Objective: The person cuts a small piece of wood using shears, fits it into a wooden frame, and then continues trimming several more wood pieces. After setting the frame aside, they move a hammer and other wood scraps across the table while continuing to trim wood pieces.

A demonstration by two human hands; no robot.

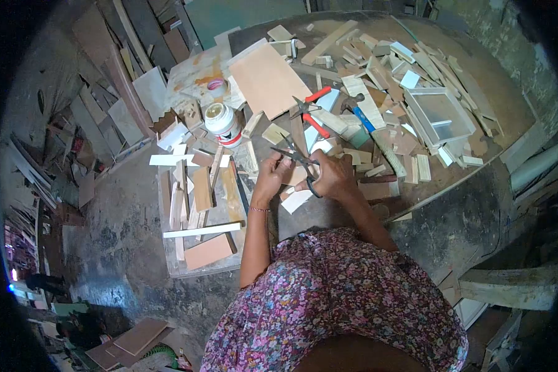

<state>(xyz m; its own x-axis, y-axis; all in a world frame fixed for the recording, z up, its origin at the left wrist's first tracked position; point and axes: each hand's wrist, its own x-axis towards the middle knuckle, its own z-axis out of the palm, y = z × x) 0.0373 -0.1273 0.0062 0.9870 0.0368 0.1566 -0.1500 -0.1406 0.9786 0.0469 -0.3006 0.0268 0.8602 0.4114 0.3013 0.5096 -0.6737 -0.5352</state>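
Note:
A pair of scissors (pixel 302 159) with dark handles is in my right hand (pixel 336 178), its fingers wrapped round the loops and the blades apart, pointing up and to the left. My left hand (pixel 271 178) is closed in a pinch beside the lower blade; whatever is between its fingertips is too small to make out. Just beyond the blades lies a small square wood piece (pixel 275 133). Pale offcuts, among them a white piece (pixel 296 201), lie beneath and around both hands.
Red-handled pliers (pixel 310 111), a hammer (pixel 358 113) and a white glue tub (pixel 223 126) stand or lie beyond my hands. A clear-bottomed frame (pixel 440 115) is at the right among heaped wood scraps. Wood strips (pixel 201 230) cover the left board; a large brown panel (pixel 268 79) lies behind.

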